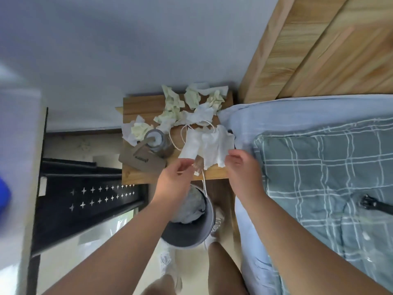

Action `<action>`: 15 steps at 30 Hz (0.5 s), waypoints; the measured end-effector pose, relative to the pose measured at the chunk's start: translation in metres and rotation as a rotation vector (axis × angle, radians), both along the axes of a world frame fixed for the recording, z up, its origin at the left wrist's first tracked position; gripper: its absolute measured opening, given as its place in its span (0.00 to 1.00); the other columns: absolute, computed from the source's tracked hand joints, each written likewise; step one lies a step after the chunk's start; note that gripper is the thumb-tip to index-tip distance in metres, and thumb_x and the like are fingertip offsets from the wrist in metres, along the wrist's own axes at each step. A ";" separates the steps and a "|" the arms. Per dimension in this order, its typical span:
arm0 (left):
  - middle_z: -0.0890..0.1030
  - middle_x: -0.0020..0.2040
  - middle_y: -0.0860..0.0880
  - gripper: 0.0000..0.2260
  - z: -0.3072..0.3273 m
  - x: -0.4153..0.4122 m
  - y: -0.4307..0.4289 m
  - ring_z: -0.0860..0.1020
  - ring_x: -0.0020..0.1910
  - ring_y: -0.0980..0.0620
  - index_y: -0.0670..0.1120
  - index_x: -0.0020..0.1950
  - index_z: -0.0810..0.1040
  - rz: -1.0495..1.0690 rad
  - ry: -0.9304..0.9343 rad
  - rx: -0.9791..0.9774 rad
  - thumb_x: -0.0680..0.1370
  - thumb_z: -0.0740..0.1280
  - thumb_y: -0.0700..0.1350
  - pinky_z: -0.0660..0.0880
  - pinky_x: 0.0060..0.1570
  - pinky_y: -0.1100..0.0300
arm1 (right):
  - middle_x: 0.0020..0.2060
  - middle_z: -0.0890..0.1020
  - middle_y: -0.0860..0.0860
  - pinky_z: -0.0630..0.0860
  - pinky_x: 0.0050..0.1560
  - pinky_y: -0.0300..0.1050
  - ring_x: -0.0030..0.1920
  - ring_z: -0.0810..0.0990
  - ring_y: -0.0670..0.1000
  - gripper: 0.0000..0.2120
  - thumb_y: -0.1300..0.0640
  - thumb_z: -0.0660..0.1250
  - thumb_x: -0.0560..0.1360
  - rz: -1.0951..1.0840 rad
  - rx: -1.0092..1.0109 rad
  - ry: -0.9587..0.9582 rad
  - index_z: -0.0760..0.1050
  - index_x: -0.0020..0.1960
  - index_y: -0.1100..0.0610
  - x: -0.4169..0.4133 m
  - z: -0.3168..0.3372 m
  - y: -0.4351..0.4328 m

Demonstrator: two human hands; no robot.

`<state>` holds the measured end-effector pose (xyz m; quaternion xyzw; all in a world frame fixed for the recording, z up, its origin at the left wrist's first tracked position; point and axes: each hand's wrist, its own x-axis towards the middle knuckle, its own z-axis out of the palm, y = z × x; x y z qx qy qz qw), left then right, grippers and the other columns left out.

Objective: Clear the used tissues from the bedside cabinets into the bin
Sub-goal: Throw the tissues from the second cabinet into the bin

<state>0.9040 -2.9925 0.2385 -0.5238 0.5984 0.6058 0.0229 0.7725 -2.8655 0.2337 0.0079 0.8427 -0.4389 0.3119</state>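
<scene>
Head view: left hand (176, 177) reaches over the front edge of the bedside cabinet (136, 107), thumb and forefinger pinching a small tan packet (197, 167); a white cord (204, 185) hangs from there toward the bin (187, 237). Right hand (242, 167) has curled fingers touching the lower edge of a white sheet (212, 147); cannot tell if it pinches. Crumpled tissues (192, 103) cover the cabinet's back half up to the wall. Jar (156, 139) and cardboard tag (142, 160) at front left. Bin sits on the floor just below the front edge, between the legs. Bed (319, 156) touches the cabinet's right side, black frame (85, 194) stands left
</scene>
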 end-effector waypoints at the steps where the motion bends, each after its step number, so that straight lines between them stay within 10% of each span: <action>1: 0.84 0.54 0.62 0.07 -0.003 -0.011 -0.002 0.84 0.42 0.62 0.63 0.56 0.81 -0.028 -0.016 -0.054 0.82 0.68 0.51 0.86 0.44 0.54 | 0.57 0.85 0.52 0.79 0.56 0.47 0.57 0.83 0.51 0.15 0.60 0.66 0.80 0.012 0.013 0.001 0.80 0.66 0.56 -0.004 -0.005 -0.002; 6: 0.79 0.58 0.65 0.13 -0.022 -0.041 -0.008 0.78 0.46 0.68 0.61 0.65 0.79 -0.183 -0.011 -0.329 0.82 0.68 0.50 0.71 0.41 0.70 | 0.71 0.79 0.52 0.73 0.64 0.43 0.69 0.77 0.51 0.22 0.59 0.65 0.82 0.077 0.091 -0.025 0.72 0.76 0.56 -0.006 -0.033 -0.008; 15: 0.77 0.64 0.56 0.22 -0.056 -0.078 -0.024 0.80 0.50 0.53 0.58 0.75 0.75 -0.577 -0.118 -0.616 0.81 0.72 0.51 0.72 0.44 0.60 | 0.66 0.80 0.55 0.75 0.59 0.36 0.64 0.80 0.49 0.22 0.67 0.66 0.78 -0.024 0.045 0.002 0.75 0.69 0.51 -0.008 -0.068 -0.027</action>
